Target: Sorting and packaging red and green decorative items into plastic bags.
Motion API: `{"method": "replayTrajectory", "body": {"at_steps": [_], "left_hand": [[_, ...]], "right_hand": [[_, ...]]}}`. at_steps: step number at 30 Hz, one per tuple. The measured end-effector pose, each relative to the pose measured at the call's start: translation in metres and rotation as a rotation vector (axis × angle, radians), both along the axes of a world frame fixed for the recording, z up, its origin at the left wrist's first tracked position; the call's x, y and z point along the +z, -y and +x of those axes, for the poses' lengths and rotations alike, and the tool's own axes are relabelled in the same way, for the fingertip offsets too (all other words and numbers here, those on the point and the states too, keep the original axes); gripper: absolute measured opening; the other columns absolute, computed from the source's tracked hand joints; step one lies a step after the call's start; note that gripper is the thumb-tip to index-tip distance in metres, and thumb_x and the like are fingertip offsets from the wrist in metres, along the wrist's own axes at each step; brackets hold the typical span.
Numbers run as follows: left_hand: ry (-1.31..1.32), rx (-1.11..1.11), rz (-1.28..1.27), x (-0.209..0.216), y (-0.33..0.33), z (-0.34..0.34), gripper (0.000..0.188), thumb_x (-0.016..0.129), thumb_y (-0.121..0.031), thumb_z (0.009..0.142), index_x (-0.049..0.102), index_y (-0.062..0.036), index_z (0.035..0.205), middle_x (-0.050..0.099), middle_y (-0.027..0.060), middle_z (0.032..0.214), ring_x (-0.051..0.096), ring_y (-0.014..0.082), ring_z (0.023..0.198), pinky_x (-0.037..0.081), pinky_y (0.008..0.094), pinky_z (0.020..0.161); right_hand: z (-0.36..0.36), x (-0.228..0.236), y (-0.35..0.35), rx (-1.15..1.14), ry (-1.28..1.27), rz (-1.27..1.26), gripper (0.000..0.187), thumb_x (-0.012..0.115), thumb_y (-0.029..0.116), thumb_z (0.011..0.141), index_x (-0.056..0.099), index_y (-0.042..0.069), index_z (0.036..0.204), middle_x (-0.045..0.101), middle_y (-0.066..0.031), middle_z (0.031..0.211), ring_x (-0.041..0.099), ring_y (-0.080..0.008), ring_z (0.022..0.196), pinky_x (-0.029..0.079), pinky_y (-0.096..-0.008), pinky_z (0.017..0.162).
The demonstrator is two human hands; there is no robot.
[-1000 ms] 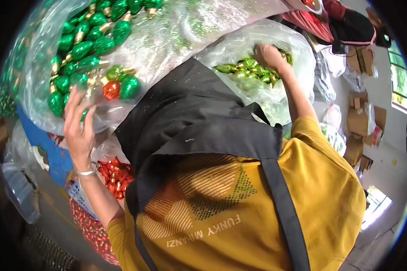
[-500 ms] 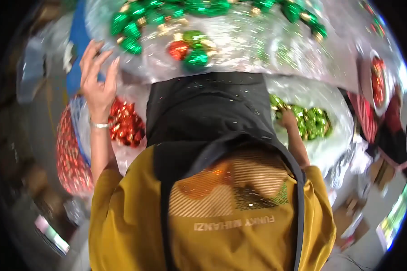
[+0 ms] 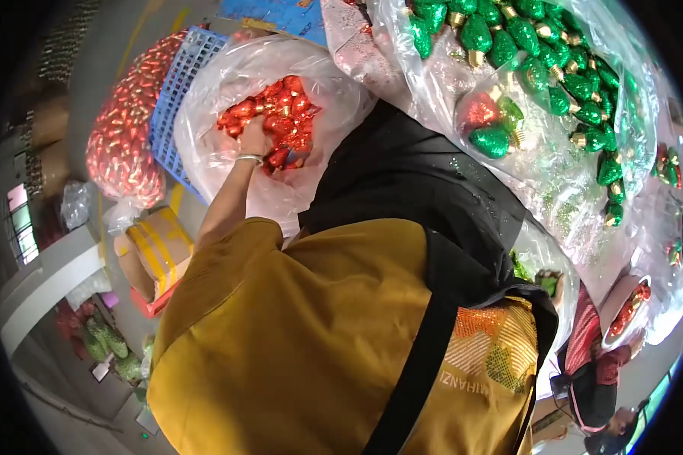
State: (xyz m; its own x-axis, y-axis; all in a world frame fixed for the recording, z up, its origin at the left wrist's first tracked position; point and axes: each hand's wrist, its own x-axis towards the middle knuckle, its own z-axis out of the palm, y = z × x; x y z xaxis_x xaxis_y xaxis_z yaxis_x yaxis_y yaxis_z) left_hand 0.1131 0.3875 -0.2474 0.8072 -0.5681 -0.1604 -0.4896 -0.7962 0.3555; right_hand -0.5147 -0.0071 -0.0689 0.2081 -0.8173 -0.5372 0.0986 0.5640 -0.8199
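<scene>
Where your left hand (image 3: 253, 141) dips among red bulbs (image 3: 287, 125) in the left bag (image 3: 201, 98), fingertips are hidden, grip indeterminable; your right hand (image 3: 559, 290), near right, is mostly obscured beside the apron (image 3: 417, 174), grip also unclear.

Only lettering that shows clearly: a slanted row of pale capitals (image 3: 467, 382) on the mustard shirt (image 3: 303, 326), just below the orange and striped print (image 3: 474, 347), near the black strap (image 3: 408, 371). Row's right end hard to make out.
</scene>
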Motion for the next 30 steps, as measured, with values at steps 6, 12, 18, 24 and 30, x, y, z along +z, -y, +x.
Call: {"method": "replayTrajectory", "body": {"at_steps": [6, 12, 18, 24, 30], "left_hand": [[0.038, -0.422, 0.137, -0.041, 0.007, -0.004, 0.052, 0.068, -0.028, 0.077, 0.051, -0.005, 0.121, 0.064, 0.0193, 0.094, 0.063, 0.0372, 0.087, 0.05, 0.0494, 0.072], [0.139, -0.502, 0.39, -0.094, -0.01, 0.028, 0.065, 0.062, -0.041, 0.08, 0.044, 0.0013, 0.126, 0.065, 0.0207, 0.094, 0.064, 0.038, 0.088, 0.052, 0.047, 0.072], [-0.049, -0.144, 0.308, 0.005, 0.02, 0.005, 0.053, 0.07, -0.036, 0.076, 0.057, -0.0021, 0.114, 0.066, 0.02, 0.094, 0.064, 0.0342, 0.089, 0.051, 0.0415, 0.077], [-0.276, 0.081, -0.471, 0.139, 0.045, -0.012, 0.046, 0.077, -0.019, 0.075, 0.056, -0.0015, 0.112, 0.064, 0.0083, 0.095, 0.061, 0.0191, 0.089, 0.048, 0.0314, 0.083], [-0.546, -0.198, -0.987, 0.237, 0.177, -0.065, 0.052, 0.076, -0.008, 0.075, 0.051, 0.0037, 0.119, 0.058, 0.0104, 0.115, 0.058, 0.0191, 0.1, 0.047, 0.0298, 0.088]], "right_hand": [[0.119, 0.062, 0.078, 0.422, -0.693, -0.491, 0.016, 0.063, 0.018, 0.082, 0.058, 0.004, 0.089, 0.062, -0.0078, 0.084, 0.058, -0.0147, 0.078, 0.045, -0.0276, 0.069], [0.247, 0.091, 0.127, 0.838, -0.957, -0.864, 0.019, 0.064, 0.016, 0.079, 0.06, 0.0, 0.088, 0.06, -0.0085, 0.08, 0.058, -0.0186, 0.076, 0.047, -0.0335, 0.069], [0.302, 0.021, 0.191, 1.098, -1.17, -1.516, 0.031, 0.059, 0.022, 0.082, 0.053, 0.005, 0.106, 0.064, -0.0167, 0.097, 0.064, -0.0354, 0.084, 0.051, -0.0437, 0.072], [0.293, -0.004, 0.203, 1.133, -1.289, -1.198, 0.061, 0.069, 0.036, 0.079, 0.046, 0.001, 0.123, 0.064, -0.0183, 0.098, 0.064, -0.032, 0.089, 0.051, -0.0391, 0.078], [0.254, 0.094, 0.109, 0.708, -0.519, -0.785, 0.092, 0.079, 0.046, 0.067, 0.042, -0.01, 0.129, 0.066, -0.0232, 0.101, 0.064, -0.0284, 0.095, 0.046, -0.0397, 0.094]]}}
